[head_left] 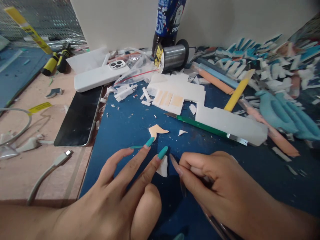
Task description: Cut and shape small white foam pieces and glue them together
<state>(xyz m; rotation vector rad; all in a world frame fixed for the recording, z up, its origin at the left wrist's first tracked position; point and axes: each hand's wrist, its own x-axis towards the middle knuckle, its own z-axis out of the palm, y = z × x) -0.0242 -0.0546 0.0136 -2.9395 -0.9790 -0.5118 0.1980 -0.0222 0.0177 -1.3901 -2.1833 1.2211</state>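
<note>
My left hand (125,190) lies on the blue cutting mat (130,126) with its fingers spread. Its teal-nailed fingertips press beside a small white foam scrap (163,166). My right hand (220,190) is closed in a pinch round a thin metal tool (217,226), perhaps a craft knife, whose shaft runs out under the palm. Its tip is hidden by the fingers close to the scrap. A tan paper offcut (156,130) lies just beyond my fingers.
A green-handled knife (200,125) and white foam blocks (230,123) lie mid-mat. A dark phone (78,118), a white phone case (100,75), a cable (50,170), a wire spool (173,56), a bottle (168,20), coloured sticks and paper scraps surround the mat.
</note>
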